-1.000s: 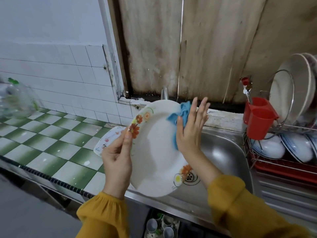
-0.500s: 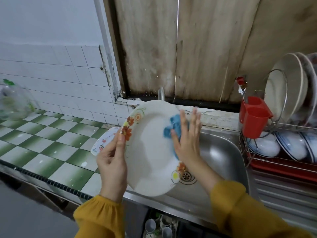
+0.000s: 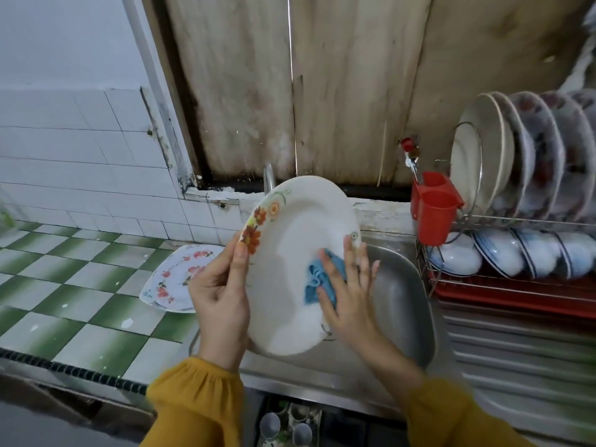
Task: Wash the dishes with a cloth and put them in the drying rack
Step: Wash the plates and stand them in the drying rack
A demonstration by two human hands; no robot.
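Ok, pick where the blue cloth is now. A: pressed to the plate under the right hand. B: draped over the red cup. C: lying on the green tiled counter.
A: the right hand lies with straight fingers over the blue cloth, pressing it to the plate that the left hand holds by its rim.

Facing you was a wall of pale, stained wooden boards [image 3: 354, 91], darkened with grime along their foot, with a thin seam running between two of them. To your left you had white wall tiles [image 3: 80, 162] under a plain painted wall [image 3: 64, 40]. The counter [image 3: 80, 285] was tiled in green and white checks, with a dark trim [image 3: 64, 367] along its front edge. A steel sink [image 3: 396, 285] sat at its right end. The light was soft and even.
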